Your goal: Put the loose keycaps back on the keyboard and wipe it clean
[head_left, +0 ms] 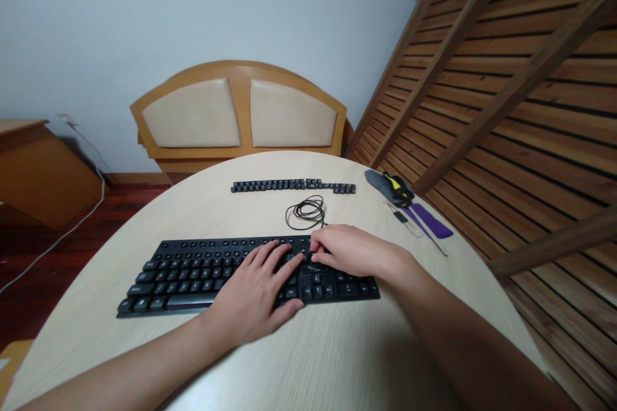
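A black keyboard [187,273] lies on the round table, its top rows showing bare key sockets without caps. My left hand [253,292] rests on its right-middle part, fingers spread and stretched out over the keys. Over the navigation keys, my right hand [354,250] is closed, with thumb and fingers pinched together at the keyboard. Whatever is between those fingertips is hidden. Behind the keyboard, loose black keycaps [270,185] stand in a long line. The keyboard's coiled black cable [308,212] lies between them and the keyboard.
At the table's right edge lie a grey and yellow-black item [393,189], a purple strip [431,221] and thin metal tools [405,219]. A slatted wooden panel [506,96] leans on the right. A padded headboard [241,115] stands behind the pale table [337,347].
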The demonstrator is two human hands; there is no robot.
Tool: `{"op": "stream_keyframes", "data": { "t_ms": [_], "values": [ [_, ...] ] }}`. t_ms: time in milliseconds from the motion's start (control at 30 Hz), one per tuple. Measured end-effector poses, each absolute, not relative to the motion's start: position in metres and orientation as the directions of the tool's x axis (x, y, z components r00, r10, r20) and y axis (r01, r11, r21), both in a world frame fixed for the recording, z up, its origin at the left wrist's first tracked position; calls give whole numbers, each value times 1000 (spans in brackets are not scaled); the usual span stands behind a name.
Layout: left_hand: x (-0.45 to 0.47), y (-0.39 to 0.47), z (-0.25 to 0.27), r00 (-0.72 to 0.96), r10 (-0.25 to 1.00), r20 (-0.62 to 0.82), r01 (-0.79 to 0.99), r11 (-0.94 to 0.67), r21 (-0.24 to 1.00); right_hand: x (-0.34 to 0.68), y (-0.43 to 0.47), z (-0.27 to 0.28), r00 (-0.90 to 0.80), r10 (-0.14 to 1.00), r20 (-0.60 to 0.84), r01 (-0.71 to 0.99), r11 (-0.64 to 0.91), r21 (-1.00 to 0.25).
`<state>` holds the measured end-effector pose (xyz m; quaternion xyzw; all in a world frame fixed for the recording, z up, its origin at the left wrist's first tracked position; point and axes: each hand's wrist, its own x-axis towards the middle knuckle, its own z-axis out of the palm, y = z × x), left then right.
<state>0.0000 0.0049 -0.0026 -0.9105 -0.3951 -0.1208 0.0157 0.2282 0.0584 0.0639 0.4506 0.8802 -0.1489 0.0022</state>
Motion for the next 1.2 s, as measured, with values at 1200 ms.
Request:
{"op": "stream_keyframes", "data": {
  "t_ms": [1200],
  "values": [
    [1,5,-2,668,713,214,722,-691,47,212,50,76,-502,834,-231,865,479,-149]
  ]
}}
